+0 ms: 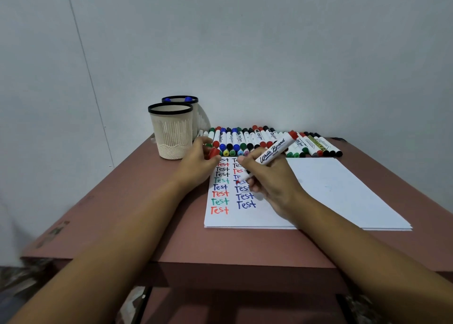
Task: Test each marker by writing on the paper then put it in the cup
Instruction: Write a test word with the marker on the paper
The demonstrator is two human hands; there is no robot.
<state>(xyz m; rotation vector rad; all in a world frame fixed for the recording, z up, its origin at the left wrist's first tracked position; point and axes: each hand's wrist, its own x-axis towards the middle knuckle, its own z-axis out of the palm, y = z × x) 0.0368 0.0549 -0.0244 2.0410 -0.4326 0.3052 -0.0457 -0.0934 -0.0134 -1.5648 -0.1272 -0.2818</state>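
My right hand (270, 181) grips an uncapped red whiteboard marker (274, 151), its red tip touching the white paper (331, 189) in the second column of "Test" words. My left hand (198, 163) rests on the paper's top left corner and holds the marker's red cap (214, 152). A row of several capped markers (269, 140) lies along the far edge of the paper. A beige cup (171, 131) with a black rim stands at the left; I cannot see anything inside it. Behind it a second cup (193, 103) shows two blue marker caps.
The paper lies on a reddish-brown table (137, 213) set against a grey wall. The table's front edge runs just below the paper, with the floor visible underneath. The right half of the paper is blank.
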